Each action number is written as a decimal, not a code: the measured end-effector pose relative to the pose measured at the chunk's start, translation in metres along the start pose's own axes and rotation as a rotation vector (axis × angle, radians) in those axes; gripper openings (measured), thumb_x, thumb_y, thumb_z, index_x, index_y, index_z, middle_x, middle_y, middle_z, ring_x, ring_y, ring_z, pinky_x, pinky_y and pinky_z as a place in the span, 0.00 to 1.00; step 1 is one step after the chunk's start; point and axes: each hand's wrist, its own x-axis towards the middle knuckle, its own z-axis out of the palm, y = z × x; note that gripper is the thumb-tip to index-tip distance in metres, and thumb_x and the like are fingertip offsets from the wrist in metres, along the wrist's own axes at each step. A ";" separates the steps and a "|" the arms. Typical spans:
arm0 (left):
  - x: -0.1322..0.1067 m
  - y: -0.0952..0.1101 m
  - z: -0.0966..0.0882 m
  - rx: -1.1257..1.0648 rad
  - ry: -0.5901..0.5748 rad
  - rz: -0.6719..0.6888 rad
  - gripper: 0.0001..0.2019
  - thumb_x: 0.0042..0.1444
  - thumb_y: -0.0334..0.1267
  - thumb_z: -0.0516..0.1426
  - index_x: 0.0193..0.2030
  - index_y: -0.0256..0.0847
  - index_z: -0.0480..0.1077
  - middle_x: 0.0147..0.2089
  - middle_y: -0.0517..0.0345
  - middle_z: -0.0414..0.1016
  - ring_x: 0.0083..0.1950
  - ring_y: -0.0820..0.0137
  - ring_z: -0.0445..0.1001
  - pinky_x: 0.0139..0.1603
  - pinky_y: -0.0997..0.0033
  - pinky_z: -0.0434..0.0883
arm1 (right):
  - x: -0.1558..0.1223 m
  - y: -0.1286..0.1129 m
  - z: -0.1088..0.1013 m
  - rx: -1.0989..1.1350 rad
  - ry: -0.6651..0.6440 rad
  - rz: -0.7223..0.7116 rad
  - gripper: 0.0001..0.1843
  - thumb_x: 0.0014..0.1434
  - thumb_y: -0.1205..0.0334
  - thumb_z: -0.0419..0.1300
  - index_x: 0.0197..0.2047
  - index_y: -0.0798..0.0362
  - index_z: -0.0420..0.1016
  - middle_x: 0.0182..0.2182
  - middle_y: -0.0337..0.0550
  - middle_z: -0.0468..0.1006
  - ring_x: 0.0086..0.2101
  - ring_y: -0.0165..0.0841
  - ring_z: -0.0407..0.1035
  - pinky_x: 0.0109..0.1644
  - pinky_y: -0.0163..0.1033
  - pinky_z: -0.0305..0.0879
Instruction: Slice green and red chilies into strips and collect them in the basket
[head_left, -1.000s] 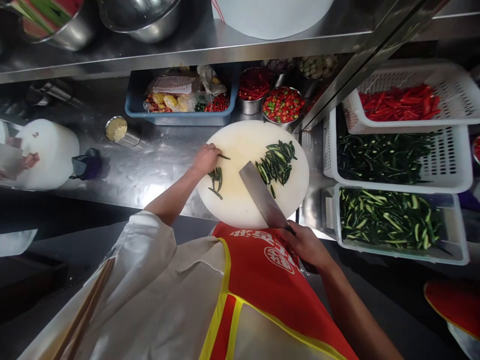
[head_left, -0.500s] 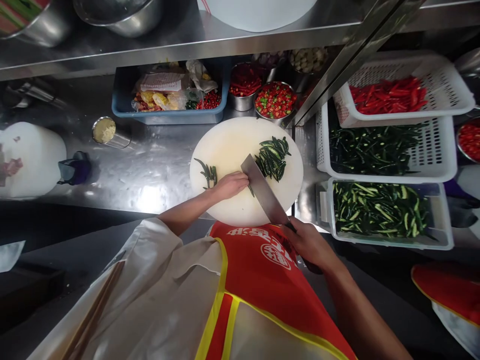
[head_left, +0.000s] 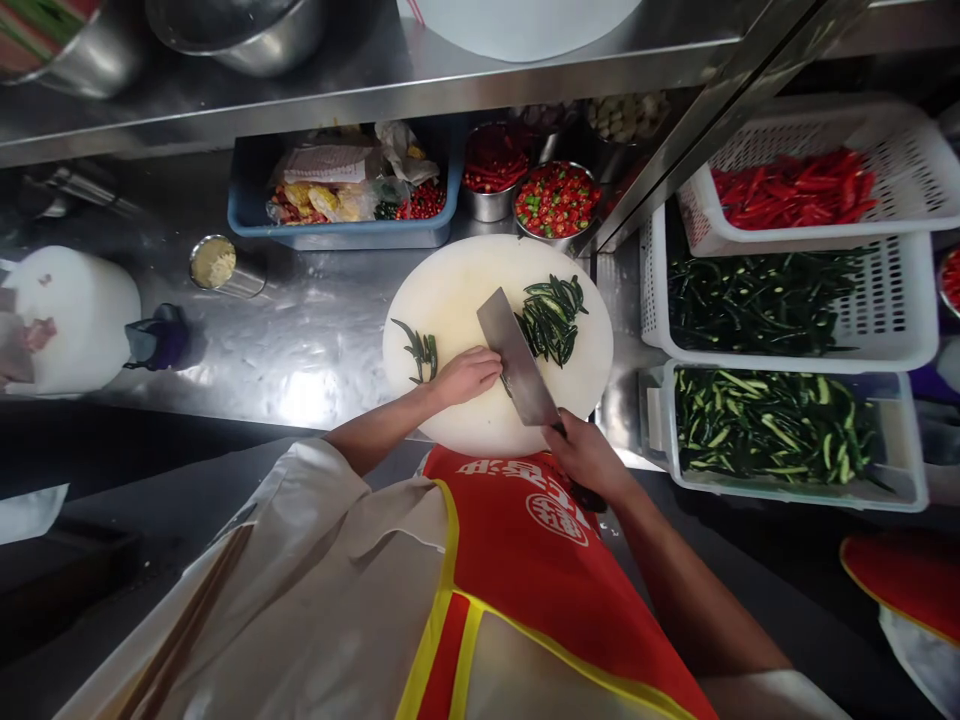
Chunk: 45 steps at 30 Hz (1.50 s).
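Right hand [head_left: 589, 460] moved forward, fist clamped on broad steel cleaver [head_left: 516, 352]; left hand [head_left: 466, 375] curled, pinning thin green chilli [head_left: 507, 384]: light, slick, rolls; hold beside blade, fingertips tucked.

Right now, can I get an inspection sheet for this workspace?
Surface: steel counter with a round white cutting board.
Job's things: cleaver over the board; cut green chillies right of the blade, whole chillies left.
Clutter: blue tray, tin, chopped red chillies in a bowl behind the board.
Hands: right hand grips the cleaver handle; left hand curled on the board beside the blade.
Cables: nothing seen.
Surroundings: red chilli basket, green chilli basket at right; shelf above.
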 end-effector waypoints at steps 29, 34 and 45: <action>0.006 -0.013 -0.048 0.128 -0.230 -0.041 0.12 0.65 0.32 0.49 0.44 0.39 0.74 0.45 0.50 0.72 0.47 0.65 0.69 0.49 0.65 0.67 | -0.024 0.024 0.000 0.024 0.049 0.006 0.15 0.63 0.48 0.48 0.36 0.49 0.67 0.27 0.42 0.78 0.31 0.37 0.73 0.34 0.38 0.59; 0.001 0.002 -0.029 0.066 -0.128 -0.018 0.14 0.68 0.35 0.46 0.46 0.38 0.73 0.47 0.49 0.73 0.50 0.65 0.70 0.52 0.64 0.69 | -0.037 0.017 -0.016 -0.025 -0.058 -0.017 0.16 0.64 0.48 0.46 0.38 0.49 0.69 0.27 0.43 0.78 0.28 0.36 0.72 0.32 0.37 0.57; -0.009 0.002 -0.014 -0.027 -0.023 -0.083 0.13 0.68 0.37 0.47 0.45 0.41 0.73 0.48 0.49 0.73 0.52 0.64 0.70 0.55 0.60 0.70 | -0.050 0.024 -0.039 0.041 -0.223 0.117 0.15 0.63 0.46 0.49 0.33 0.48 0.64 0.19 0.38 0.73 0.17 0.32 0.65 0.24 0.36 0.51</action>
